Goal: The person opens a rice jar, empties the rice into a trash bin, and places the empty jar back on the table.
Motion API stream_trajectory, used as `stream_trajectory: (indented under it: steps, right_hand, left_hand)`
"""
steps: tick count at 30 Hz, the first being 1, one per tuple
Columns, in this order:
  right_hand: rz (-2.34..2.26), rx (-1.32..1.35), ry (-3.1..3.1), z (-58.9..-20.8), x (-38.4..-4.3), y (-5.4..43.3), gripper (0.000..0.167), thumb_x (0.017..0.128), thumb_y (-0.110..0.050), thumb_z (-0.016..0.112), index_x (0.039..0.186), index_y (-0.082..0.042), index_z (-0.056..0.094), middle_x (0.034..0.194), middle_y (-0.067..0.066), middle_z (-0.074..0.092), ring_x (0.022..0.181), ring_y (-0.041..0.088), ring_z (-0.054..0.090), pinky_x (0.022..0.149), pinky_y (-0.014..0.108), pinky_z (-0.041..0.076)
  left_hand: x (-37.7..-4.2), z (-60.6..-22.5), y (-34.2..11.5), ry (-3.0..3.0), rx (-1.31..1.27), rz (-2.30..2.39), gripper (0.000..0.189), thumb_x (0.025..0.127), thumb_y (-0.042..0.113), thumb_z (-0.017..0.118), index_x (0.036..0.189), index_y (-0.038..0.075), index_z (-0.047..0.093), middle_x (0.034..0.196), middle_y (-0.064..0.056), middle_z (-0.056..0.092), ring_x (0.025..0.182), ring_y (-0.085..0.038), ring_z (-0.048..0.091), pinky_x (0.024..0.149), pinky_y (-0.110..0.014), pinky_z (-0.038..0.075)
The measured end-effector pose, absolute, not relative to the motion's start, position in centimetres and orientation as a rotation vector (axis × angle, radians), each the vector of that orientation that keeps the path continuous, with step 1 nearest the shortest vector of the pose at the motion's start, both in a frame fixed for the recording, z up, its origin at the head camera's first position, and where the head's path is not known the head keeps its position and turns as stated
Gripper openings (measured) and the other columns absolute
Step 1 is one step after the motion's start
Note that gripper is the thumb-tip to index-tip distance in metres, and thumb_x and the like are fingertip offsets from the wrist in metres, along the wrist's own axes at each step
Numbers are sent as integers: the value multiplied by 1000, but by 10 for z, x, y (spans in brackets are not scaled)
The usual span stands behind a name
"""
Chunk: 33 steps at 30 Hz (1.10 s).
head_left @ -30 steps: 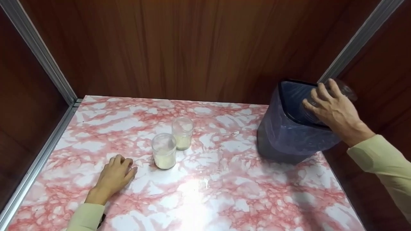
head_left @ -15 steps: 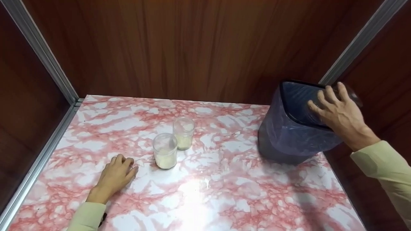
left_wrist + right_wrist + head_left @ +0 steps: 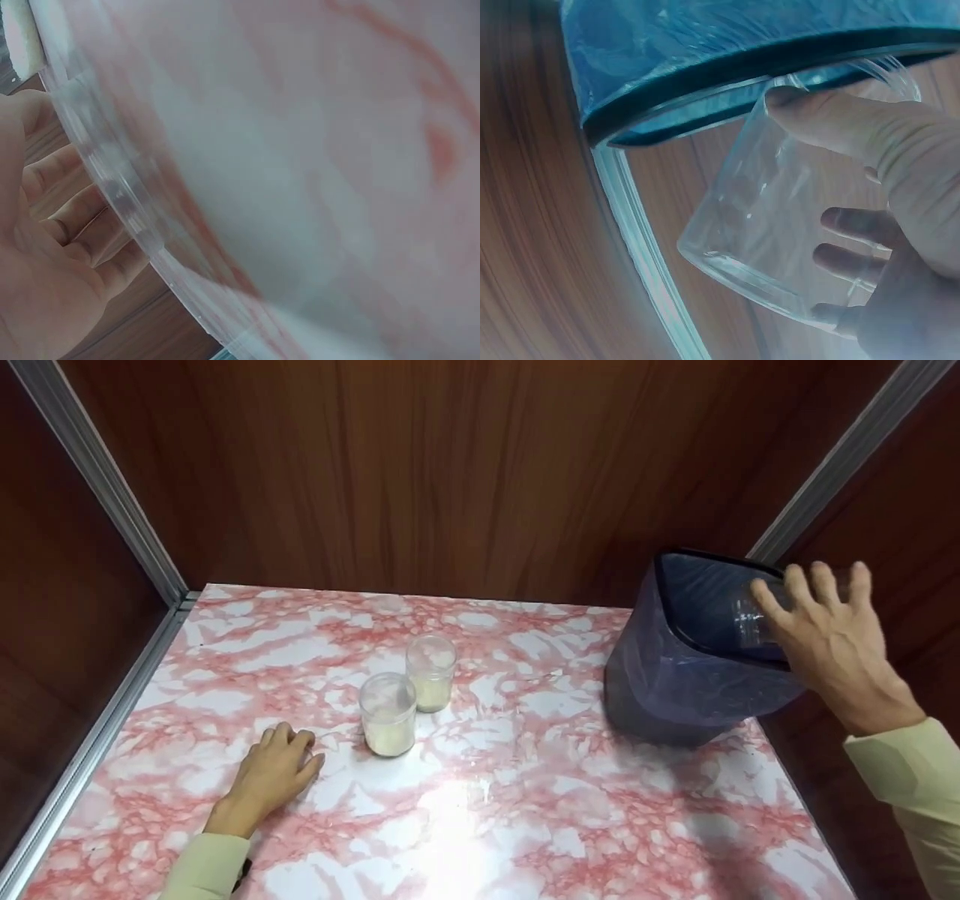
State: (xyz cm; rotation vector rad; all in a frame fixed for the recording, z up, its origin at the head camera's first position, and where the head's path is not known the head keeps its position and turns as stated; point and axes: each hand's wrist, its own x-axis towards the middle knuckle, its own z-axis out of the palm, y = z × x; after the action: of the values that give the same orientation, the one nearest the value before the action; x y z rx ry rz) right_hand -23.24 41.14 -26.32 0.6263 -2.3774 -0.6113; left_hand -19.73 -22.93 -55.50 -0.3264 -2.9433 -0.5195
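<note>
My right hand [image 3: 840, 645] grips a clear jar [image 3: 742, 217] at the right side of the trash bin [image 3: 697, 697]. In the right wrist view, the thumb is on one side of the jar and several fingers show through its wall. The jar tilts with one end over the bin's dark rim, and its visible part looks see-through. My left hand [image 3: 270, 772] rests loosely curled on the table, holding nothing. To its right stand two upright clear jars, the front jar [image 3: 388, 716] and the back jar [image 3: 431, 675], each with pale powder at the bottom.
The bin has a bluish plastic liner [image 3: 701, 592] and stands at the table's right edge. Dark wood panels [image 3: 450, 472] and metal corner posts [image 3: 97, 472] enclose the back and sides. The tabletop [image 3: 562, 810] has a red and white marbled pattern.
My right hand has shifted right and slightly downward at the bin's rim with the jar, its fingers spreading further. My left hand and the two standing jars stay put.
</note>
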Motion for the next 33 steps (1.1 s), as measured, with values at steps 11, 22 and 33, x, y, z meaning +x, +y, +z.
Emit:
stream_trajectory:
  steps: [11, 22, 33]
  right_hand:
    - [-462, 362, -2561, -252, -217, 414, 100, 52, -12, 89, 138, -5, 38, 122, 35, 46, 114, 56, 40, 92, 73, 29]
    - [-258, 255, -2562, -251, -197, 414, 101, 57, -17, 89, 139, -3, 33, 128, 38, 44, 109, 61, 41, 88, 75, 32]
    - [-95, 307, -2474, -270, -183, 415, 99, 61, -34, 88, 141, -5, 37, 120, 38, 49, 102, 62, 46, 77, 74, 36]
  left_hand:
    - [-197, -556, -229, -2933, -333, -505, 26, 93, 31, 64, 105, 9, 63, 90, -7, 47, 87, -28, 47, 69, -47, 43]
    - [-196, -554, -230, -2959, -326, -505, 27, 94, 32, 62, 108, 8, 63, 93, -8, 47, 90, -30, 47, 74, -50, 44]
    - [-197, -553, -230, -2968, -322, -531, 28, 95, 32, 60, 111, 9, 64, 97, -10, 49, 94, -32, 48, 77, -51, 44]
